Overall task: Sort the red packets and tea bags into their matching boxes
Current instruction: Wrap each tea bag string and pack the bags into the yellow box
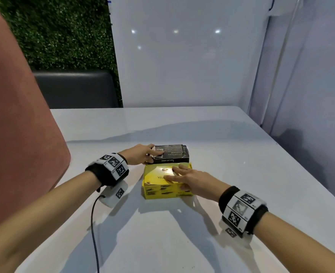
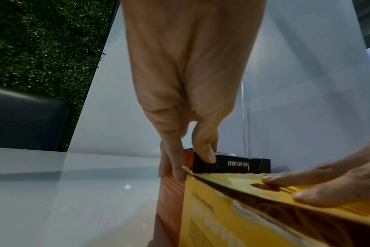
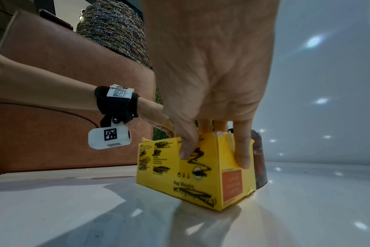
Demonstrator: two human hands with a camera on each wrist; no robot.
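Head view: we see two closed boxes side by side on the white table (image 1: 221,203), the black box (image 1: 172,153) farther off and the yellow box (image 1: 165,184) touching its near side. Our left hand (image 1: 141,154) grips the left end of the black box, thumb curled on the near face and fingers (image 2: 171,160) down the end panel, presumably to steady it or square it against its neighbour. Our right hand (image 1: 190,179) clasps the yellow box from above, fingers spread over the lid while thumb (image 3: 186,143) and little finger (image 3: 242,150) hook down its near end; we judge this holds the lid shut. No red packets or tea bags lie loose in any view, so we take them to be inside and the sorting nearly complete.
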